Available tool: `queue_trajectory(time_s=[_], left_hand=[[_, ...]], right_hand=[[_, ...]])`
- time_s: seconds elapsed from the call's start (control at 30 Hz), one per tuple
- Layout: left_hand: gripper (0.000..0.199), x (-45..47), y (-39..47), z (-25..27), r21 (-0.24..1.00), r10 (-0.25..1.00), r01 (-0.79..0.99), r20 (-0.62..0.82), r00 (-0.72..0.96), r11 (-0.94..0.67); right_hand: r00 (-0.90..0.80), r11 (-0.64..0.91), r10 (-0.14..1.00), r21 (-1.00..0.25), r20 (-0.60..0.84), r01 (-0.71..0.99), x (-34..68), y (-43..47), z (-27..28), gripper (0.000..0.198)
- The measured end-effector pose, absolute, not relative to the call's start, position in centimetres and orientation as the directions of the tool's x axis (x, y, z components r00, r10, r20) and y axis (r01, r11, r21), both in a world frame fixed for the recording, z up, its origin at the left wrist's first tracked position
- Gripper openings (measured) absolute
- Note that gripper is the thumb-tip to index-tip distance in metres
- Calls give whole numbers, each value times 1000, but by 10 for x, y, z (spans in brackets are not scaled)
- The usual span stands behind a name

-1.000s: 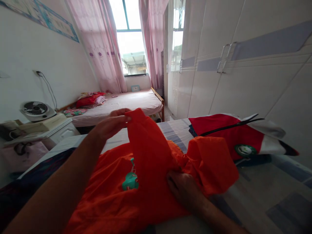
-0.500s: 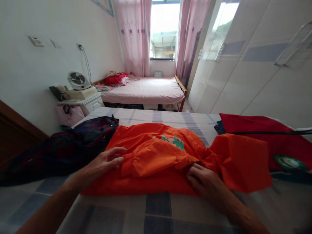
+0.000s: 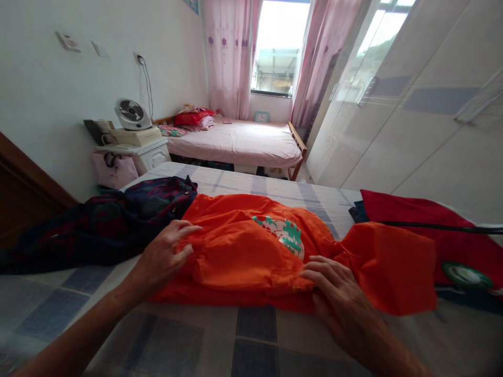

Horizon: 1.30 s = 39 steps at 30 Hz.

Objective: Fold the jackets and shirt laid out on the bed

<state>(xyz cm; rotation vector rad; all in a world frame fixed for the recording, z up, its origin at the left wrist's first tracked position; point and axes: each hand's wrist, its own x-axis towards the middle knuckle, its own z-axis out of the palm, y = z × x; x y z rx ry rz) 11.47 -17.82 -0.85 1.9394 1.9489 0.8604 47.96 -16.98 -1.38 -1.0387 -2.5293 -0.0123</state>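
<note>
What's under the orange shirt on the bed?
Under the orange cotton shirt you can see the grey-and-blue checked bedsheet sticking out around it. The left hand and right hand press flat on top. Anything beneath the shirt's middle is covered.

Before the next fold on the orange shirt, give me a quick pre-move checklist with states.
1. Left hand flat on the orange cotton shirt, at its left edge: ok.
2. Right hand flat on the shirt's lower right: ok.
3. Left sleeve folded in over the body: ok.
4. Right sleeve folded in: not ok, it spreads outward.
5. Shirt clear of the dark plaid garment: not ok, they touch at the collar end.
6. Hem aligned underneath: cannot tell.
</note>
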Motion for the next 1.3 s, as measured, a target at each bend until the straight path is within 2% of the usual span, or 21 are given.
queue_trajectory(time_s=[0.07,0.13,0.2,0.27,0.37,0.47,0.57,0.63,0.73,0.9,1.07,1.13,1.2,1.3], left_hand=[[44,117,-182,-21,412,947,892,315,55,-189],[45,120,-184,-36,281,932,919,309,187,-277],[46,122,-185,-52,193,927,927,261,268,-323],[48,122,-185,-64,166,934,930,200,294,-328],[48,117,-181,-67,193,948,930,126,293,-313],[44,109,-163,-50,248,956,926,152,251,-283],[44,99,-122,-28,291,942,919,279,186,-267],[42,90,-85,-21,291,937,915,292,192,-278],[37,76,-33,-22,291,951,916,220,217,-276],[32,60,11,-34,367,967,895,69,247,-255],[18,57,18,-29,384,968,895,-7,249,-227],[9,57,15,-21,363,968,899,33,249,-243],[7,57,7,-11,331,963,904,112,245,-269],[12,56,-23,2,275,938,915,265,223,-295]], right_hand=[[-631,722,661,-115,406,682,474,-171,-13,41],[-630,710,674,-102,385,697,466,-169,-22,50],[-669,718,687,-124,284,684,458,-167,-37,54],[-699,717,696,-180,160,673,452,-164,-49,54],[-694,672,719,-300,45,677,451,-155,-47,45],[-569,556,817,-394,97,732,457,-125,-26,35],[-358,420,905,-348,230,838,467,-72,-10,36],[-265,315,944,-295,197,902,472,-31,-8,40],[-209,220,975,-263,71,939,475,17,-16,41],[-218,203,976,-268,-25,942,470,49,-29,40],[-208,166,974,-330,-94,929,469,52,-24,19],[-198,158,977,-374,-72,914,471,47,-15,18],[-172,162,985,-414,14,896,474,36,-4,23],[-127,267,941,-459,313,848,482,8,9,22]])
